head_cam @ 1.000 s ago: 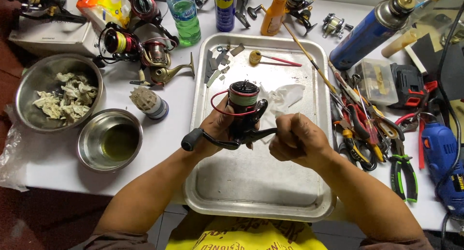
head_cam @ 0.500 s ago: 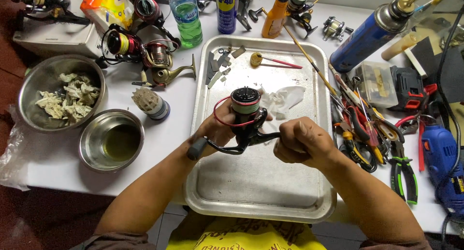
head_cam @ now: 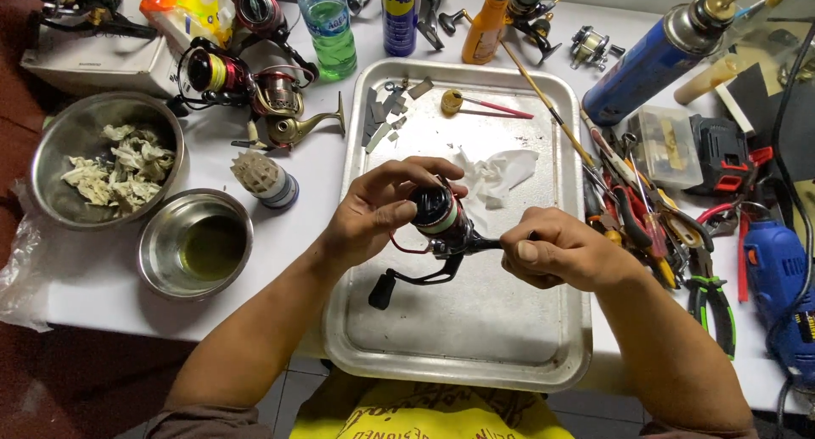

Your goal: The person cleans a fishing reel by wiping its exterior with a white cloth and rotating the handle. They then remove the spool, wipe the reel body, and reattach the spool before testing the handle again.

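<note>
Over a metal tray (head_cam: 543, 337) I hold a black spinning fishing reel (head_cam: 440, 222) with a red bail wire. My left hand (head_cam: 373, 210) wraps its fingers around the spool at the top of the reel. My right hand (head_cam: 556, 250) is closed on the reel's foot, to the right of the body. The black crank handle (head_cam: 384, 288) hangs down to the lower left, free of both hands. The reel is tilted, with its spool pointing up and to the left.
In the tray lie a crumpled white tissue (head_cam: 501, 174), small metal parts (head_cam: 384, 116) and a brush (head_cam: 475, 106). Left of it stand two steel bowls (head_cam: 195, 244), one with rags (head_cam: 119, 171), and other reels (head_cam: 255, 87). Pliers (head_cam: 709, 299), a blue drill (head_cam: 781, 278) and spray cans (head_cam: 654, 61) crowd the right.
The reel has been tipped over and turned, so the handle now hangs lower. My left hand has moved from the reel's underside up onto the spool.
</note>
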